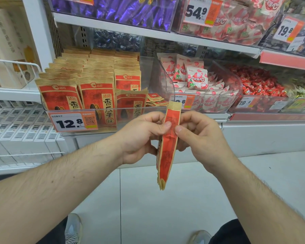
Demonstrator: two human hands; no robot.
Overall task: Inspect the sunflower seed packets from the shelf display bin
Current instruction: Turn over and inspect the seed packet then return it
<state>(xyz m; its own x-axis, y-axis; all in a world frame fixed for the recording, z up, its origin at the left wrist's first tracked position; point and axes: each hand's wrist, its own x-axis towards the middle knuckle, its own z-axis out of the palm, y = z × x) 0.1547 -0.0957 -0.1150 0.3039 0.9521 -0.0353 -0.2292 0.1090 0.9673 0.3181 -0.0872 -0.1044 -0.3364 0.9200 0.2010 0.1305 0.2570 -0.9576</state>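
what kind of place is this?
Most likely a supermarket snack aisle. Clear display bins on white shelving hold bulk sweets, an orange price tag reads 12.8, and both hands, left hand and right hand, hold a sunflower seed packet.

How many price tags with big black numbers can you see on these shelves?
5: 12.8 tag on the seed bin, 54.9 top middle, 19.8 top right, 19.8 lower right, and one half hidden behind the held packet.

Red-and-tan sunflower seed packet held upright, edge-on, matching packets standing in rows in clear display bin
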